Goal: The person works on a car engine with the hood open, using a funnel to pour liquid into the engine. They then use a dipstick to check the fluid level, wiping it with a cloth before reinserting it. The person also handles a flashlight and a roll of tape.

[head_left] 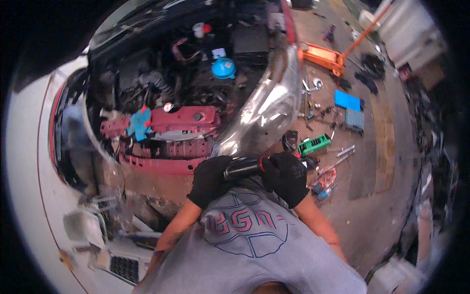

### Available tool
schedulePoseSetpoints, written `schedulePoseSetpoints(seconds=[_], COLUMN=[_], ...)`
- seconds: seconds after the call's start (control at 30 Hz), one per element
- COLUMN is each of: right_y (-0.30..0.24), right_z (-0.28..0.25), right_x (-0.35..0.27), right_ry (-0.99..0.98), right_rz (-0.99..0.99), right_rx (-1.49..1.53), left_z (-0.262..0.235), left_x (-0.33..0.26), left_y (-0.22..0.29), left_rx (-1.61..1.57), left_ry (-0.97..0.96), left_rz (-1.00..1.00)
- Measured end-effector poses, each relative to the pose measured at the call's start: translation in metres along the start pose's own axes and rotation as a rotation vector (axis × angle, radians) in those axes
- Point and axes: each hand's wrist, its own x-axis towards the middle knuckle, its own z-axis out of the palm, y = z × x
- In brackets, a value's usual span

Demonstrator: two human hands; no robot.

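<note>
Black gloves cover both of my hands, which are close together in front of my grey shirt. Between them lies a black cylinder (244,167) with a red ring near its right end; its exact kind I cannot make out. My left hand (210,180) is closed at its left end, and my right hand (286,177) is wrapped about its right end. Just beyond them are a car's large clear headlight (267,105) and the dark red front panel (183,120) of an open engine bay. A blue cloth (140,123) hangs over that panel.
A blue round funnel-like piece (223,68) sits in the engine bay. On the floor at right are an orange floor jack (323,58), a green socket tray (315,144), a blue case (348,101) and scattered tools. A white chair (83,228) stands at lower left.
</note>
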Motion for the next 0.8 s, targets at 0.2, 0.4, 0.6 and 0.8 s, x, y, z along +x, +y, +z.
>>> schedulePoseSetpoints(seconds=[0.2,0.4,0.6,0.8], right_y=[-0.006,-0.029,-0.07,-0.113], right_z=[0.017,0.023,0.053,0.104], right_x=[0.01,0.055,0.106,0.166], right_ry=[0.041,-0.171,-0.296,-0.274], right_rz=[-0.01,-0.236,-0.268,-0.477], right_rx=[0.182,0.057,0.021,0.0], left_z=[0.003,-0.023,-0.044,-0.103], left_x=[-0.013,-0.02,-0.022,0.001], left_y=[-0.017,-0.041,-0.121,-0.205], left_rx=[-0.12,-0.249,-0.253,-0.279], left_ry=[0.021,0.03,0.109,0.156], left_rz=[-0.14,-0.185,-0.043,0.079])
